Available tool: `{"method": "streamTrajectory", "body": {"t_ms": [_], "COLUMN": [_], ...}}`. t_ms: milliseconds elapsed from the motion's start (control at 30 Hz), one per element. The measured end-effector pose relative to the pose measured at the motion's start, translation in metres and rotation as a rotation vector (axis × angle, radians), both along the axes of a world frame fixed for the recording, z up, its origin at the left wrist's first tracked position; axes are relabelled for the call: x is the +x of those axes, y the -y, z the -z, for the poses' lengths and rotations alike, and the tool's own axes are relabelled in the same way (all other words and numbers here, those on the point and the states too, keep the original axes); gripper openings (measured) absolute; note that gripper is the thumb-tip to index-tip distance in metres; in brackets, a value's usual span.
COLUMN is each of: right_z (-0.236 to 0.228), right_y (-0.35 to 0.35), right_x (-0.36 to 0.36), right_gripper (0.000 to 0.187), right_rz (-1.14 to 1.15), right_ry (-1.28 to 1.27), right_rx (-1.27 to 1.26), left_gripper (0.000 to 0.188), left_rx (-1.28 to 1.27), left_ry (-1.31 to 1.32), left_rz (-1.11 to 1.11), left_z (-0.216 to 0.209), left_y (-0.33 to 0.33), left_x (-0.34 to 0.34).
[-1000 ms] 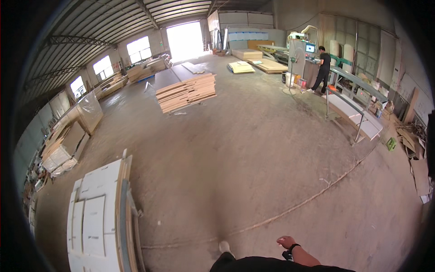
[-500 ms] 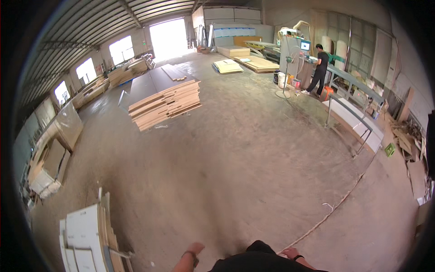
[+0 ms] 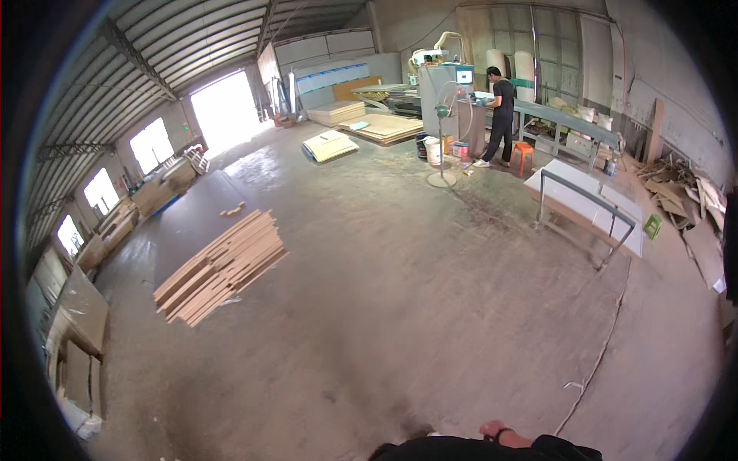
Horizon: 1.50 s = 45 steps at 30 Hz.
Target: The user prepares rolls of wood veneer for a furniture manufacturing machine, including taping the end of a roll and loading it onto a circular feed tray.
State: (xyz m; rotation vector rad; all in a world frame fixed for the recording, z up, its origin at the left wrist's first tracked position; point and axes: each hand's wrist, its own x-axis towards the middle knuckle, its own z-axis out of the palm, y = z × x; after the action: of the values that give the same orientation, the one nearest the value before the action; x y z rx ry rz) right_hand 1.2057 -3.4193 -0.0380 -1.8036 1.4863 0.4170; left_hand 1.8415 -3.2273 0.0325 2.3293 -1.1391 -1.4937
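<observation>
Near right hand (image 3: 493, 428), floor line (image 3: 608, 338) runs forward.

No writing can be read. Far ahead of the right grip (image 3: 493, 428), the lit screen (image 3: 464, 74) on the grey machine cabinet (image 3: 429, 96) is too small to make out, as is the blue-and-white strip (image 3: 332, 77) on the back wall, ahead and leftward.

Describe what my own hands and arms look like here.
Your right hand is ungloved, with a black wristband around the wrist. The forearm is uncovered up to a black sleeve. Your left hand is out of view.
</observation>
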Motion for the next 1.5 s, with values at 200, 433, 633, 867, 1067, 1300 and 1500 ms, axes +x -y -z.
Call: {"method": "streamTrajectory", "body": {"t_ms": [200,433,633,867,1067,1300,1500], "right_z": [-0.139,-0.107,-0.097,-0.029,0.055,-0.136,-0.16], "right_y": [0.317,0.484,0.6,0.774,0.998,1.394,1.574], "right_x": [0.146,0.211,0.272,0.349,0.379,0.599,0.766], "right_gripper": [0.037,0.026,0.027,0.028,0.03,0.035,0.036], "right_rz": [0.144,0.19,-0.236,0.072,0.438,-0.05,0.336], "right_ry": [0.202,0.148,0.183,0.054,0.213,0.296,0.493], "right_rx": [-0.234,0.002,-0.005,0.019,0.223,-0.122,0.039], "left_gripper": [0.05,0.051,0.048,0.022,0.032,0.039,0.039], "left_rx": [0.225,0.214,-0.17,-0.661,-0.438,-0.353,-0.142], "left_ry": [0.044,0.061,0.334,0.248,-0.006,-0.33,-0.192], "left_rz": [-0.077,0.048,0.724,0.208,0.183,-0.296,-0.207], "left_z": [-0.027,0.004,0.028,-0.065,-0.099,-0.143,-0.064], "left_y": [0.062,0.339,0.644,0.992,1.163,1.258,1.411], "left_x": [0.036,0.146,0.262,0.32,0.339,0.414,0.568]}}
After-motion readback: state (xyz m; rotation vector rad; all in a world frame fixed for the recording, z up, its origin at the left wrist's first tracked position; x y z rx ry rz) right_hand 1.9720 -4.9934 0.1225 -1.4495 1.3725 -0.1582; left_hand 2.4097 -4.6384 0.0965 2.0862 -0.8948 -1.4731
